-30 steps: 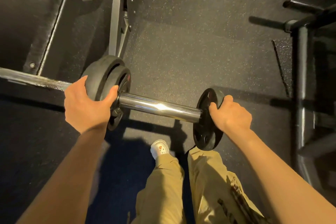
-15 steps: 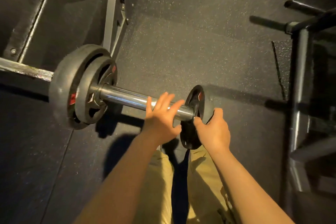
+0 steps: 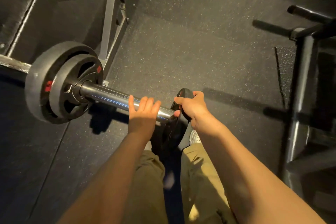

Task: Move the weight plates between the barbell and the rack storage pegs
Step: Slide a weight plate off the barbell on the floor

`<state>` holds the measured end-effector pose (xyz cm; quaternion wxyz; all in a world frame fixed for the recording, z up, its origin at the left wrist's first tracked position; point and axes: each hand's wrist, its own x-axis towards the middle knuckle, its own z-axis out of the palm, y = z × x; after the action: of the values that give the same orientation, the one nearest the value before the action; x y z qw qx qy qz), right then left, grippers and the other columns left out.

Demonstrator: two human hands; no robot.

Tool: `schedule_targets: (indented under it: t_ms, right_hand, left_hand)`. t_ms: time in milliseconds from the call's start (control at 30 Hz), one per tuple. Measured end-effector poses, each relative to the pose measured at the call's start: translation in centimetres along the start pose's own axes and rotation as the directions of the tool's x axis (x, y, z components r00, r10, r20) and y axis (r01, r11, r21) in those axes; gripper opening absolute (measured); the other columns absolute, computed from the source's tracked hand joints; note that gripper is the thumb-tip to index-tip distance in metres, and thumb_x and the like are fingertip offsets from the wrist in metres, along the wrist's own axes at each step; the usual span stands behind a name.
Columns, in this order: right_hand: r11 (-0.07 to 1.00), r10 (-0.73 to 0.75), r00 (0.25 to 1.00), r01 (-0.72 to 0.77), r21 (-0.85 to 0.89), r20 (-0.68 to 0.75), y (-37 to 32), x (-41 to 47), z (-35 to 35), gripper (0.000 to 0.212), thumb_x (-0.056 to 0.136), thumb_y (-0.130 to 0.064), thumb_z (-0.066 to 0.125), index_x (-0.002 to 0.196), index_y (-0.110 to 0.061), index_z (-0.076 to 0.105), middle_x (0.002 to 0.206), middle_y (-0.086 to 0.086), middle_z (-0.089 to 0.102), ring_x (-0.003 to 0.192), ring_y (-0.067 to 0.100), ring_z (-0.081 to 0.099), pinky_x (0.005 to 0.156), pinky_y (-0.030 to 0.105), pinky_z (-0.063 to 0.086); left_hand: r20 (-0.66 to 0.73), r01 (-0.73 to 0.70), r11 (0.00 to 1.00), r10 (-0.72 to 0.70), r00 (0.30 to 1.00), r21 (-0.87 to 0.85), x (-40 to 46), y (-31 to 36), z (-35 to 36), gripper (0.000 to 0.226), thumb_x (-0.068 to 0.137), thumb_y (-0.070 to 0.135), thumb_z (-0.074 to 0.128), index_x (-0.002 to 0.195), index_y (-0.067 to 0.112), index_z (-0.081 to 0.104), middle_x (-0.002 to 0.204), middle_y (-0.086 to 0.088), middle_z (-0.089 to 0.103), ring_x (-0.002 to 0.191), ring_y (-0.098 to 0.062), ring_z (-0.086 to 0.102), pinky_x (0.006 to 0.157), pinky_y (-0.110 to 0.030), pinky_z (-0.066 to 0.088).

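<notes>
Head view, barbell sleeve end. The right hand is gripping the rim of a small plate, fingers curled over its top edge, and is holding it at the sleeve tip, where it is standing on edge; whether the bore is threaded on the tip cannot be told. The left hand is resting on the sleeve just inboard of the plate, fingers straight and spread, clamping nothing. Compared with half a second ago, both hands are lying in nearly the same places; a second ago the left hand was gripping the large plate, well apart from the right. Two plates are sitting at the inner end of the sleeve, the large one and a medium plate against it, leaving a bare stretch of sleeve between them and the left hand. A rack upright with pegs is standing at the right edge, well apart from the small plate, with open floor between. The person's legs are showing directly beneath the plate.
</notes>
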<state>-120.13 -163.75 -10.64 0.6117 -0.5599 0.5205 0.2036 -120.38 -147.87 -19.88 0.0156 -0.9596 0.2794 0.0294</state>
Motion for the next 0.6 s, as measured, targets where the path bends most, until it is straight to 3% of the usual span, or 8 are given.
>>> schedule_targets:
  t_ms: [100,200,267,400,500,600]
  right_hand:
    - [0.992,-0.094,0.996,0.093,-0.089,-0.003,1.8,-1.2,0.0,0.058,0.086,-0.009,0.058,0.132,-0.024,0.027,0.094,0.006,0.055,0.064,0.021,0.064,0.064,0.038,0.059]
    - [0.991,-0.129,0.991,0.130,-0.039,0.031,3.5,-3.1,0.0,0.061,0.088,-0.003,0.055,0.134,-0.031,0.026,0.096,0.006,0.058,0.053,0.019,0.061,0.053,0.028,0.053]
    - [0.993,-0.121,0.992,0.121,0.006,0.044,4.1,-3.5,-0.1,0.066,0.088,-0.001,0.056,0.138,-0.031,0.026,0.099,0.006,0.060,0.052,0.017,0.060,0.052,0.024,0.050]
    - [0.996,-0.061,0.995,0.056,0.064,0.077,3.4,-2.9,-0.1,0.065,0.085,-0.001,0.062,0.132,-0.031,0.030,0.104,0.010,0.061,0.056,0.020,0.060,0.058,0.029,0.055]
    - [0.992,-0.005,0.998,-0.004,0.129,0.069,1.9,-0.9,-0.3,0.051,0.082,-0.001,0.067,0.120,-0.019,0.039,0.086,0.011,0.060,0.057,0.021,0.056,0.053,0.033,0.052]
    - [0.970,0.065,0.996,-0.078,0.230,0.064,-0.2,1.1,-1.2,0.027,0.082,-0.004,0.071,0.097,-0.008,0.048,0.063,0.007,0.053,0.041,0.015,0.053,0.040,0.025,0.049]
  left_hand:
    - [0.044,0.037,0.999,-0.036,0.998,-0.020,0.0,0.2,-0.3,0.060,0.054,0.000,0.084,0.108,0.016,0.065,0.101,-0.004,0.063,0.102,-0.025,0.060,0.107,-0.064,0.023]
    - [0.079,0.074,0.997,-0.072,0.994,-0.016,0.1,0.3,-0.3,0.066,0.048,-0.001,0.086,0.107,0.020,0.064,0.100,-0.001,0.061,0.102,-0.023,0.059,0.105,-0.065,0.026]
    - [0.096,0.085,0.996,-0.082,0.992,-0.026,0.1,0.3,-0.3,0.068,0.049,-0.001,0.086,0.109,0.020,0.063,0.102,0.000,0.061,0.105,-0.023,0.058,0.107,-0.064,0.023]
    - [0.087,0.115,0.992,-0.110,0.990,-0.048,-0.1,0.7,-0.4,0.062,0.058,-0.004,0.082,0.113,0.018,0.063,0.107,-0.003,0.062,0.109,-0.025,0.057,0.109,-0.065,0.020]
    - [0.085,0.132,0.989,-0.126,0.988,-0.070,-0.2,0.9,-0.5,0.060,0.061,-0.004,0.080,0.115,0.017,0.064,0.110,-0.004,0.063,0.113,-0.027,0.056,0.109,-0.065,0.021]
    - [0.106,0.127,0.987,-0.117,0.988,-0.095,-0.1,0.8,-0.8,0.061,0.061,-0.004,0.080,0.116,0.017,0.063,0.111,-0.004,0.062,0.113,-0.027,0.055,0.111,-0.063,0.015]
